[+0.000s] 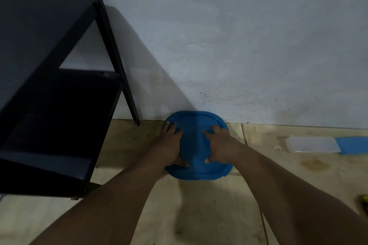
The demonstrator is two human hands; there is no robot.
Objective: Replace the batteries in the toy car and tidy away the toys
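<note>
Both hands, left and right, press flat with spread fingers on the blue lid on the floor by the wall, and I judge uneven pressure could leave one corner unlatched.

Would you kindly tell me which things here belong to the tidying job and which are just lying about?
In the job: blue lid, left hand, right hand pressing on it.
Lying about: black table, clear box, yellow thing at the frame edge.
</note>
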